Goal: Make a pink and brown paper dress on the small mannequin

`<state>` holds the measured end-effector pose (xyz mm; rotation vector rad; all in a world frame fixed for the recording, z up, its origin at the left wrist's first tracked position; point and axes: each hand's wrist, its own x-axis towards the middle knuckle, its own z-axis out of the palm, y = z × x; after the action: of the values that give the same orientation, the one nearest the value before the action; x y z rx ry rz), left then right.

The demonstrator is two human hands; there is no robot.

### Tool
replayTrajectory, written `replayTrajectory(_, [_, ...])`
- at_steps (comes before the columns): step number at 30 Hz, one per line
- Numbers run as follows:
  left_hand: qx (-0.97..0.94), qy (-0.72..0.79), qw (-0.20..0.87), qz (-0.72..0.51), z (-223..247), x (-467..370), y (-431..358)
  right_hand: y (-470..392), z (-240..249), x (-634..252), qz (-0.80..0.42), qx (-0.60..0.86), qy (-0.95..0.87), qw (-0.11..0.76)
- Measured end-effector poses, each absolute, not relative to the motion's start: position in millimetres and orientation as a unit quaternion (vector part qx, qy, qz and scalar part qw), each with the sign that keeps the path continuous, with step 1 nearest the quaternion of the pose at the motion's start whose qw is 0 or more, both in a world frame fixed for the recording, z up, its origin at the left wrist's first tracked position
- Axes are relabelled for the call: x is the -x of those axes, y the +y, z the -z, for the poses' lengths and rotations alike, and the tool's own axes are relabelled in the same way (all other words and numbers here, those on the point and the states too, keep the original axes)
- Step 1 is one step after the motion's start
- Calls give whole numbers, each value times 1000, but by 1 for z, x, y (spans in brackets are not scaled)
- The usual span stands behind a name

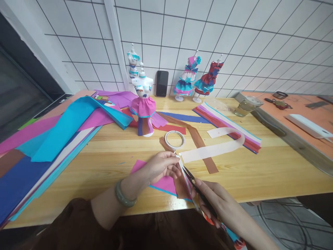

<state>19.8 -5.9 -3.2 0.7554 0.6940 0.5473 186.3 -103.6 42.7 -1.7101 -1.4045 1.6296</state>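
Note:
My left hand (pixel 163 166), a green bangle at its wrist, pinches the end of a narrow white strip (pixel 181 163) between thumb and fingertips. In my right hand (pixel 214 199) are black scissors (pixel 199 191), their blades pointing up-left along that strip. Beneath my hands lies a pink paper piece (pixel 164 184) with a blue edge, partly covered by brown paper (pixel 181 187). A roll of tape (pixel 166 140) rests just beyond my left fingers. To the right, a pale paper strip (pixel 208 151) curls back over itself, crossing a brown strip (pixel 198 140).
A small mannequin (pixel 143 107) in a pink skirt stands behind the tape. More dressed mannequins (pixel 185 81) and a phone (pixel 162 83) line the tiled wall. Coloured paper (pixel 62 128) piles up at left; stacked strips (pixel 229 126) and a cup (pixel 247 106) are at right.

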Motion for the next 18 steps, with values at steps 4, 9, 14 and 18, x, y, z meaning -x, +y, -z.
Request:
replayTrajectory(4, [-354, 328, 837, -259, 2, -20, -7, -101, -46, -182, -591, 612, -487, 198])
replayTrajectory(9, [-353, 330, 836, -261, 0, -21, -8, -102, -49, -179, -583, 614, -488, 211])
replayTrajectory(14, [-359, 334, 830, -266, 0, -22, -10, -100, -42, -177, -585, 616, -480, 220])
replayTrajectory(18, [-352, 334, 827, -285, -2, -24, -11, -99, -30, -177, -574, 619, -480, 238])
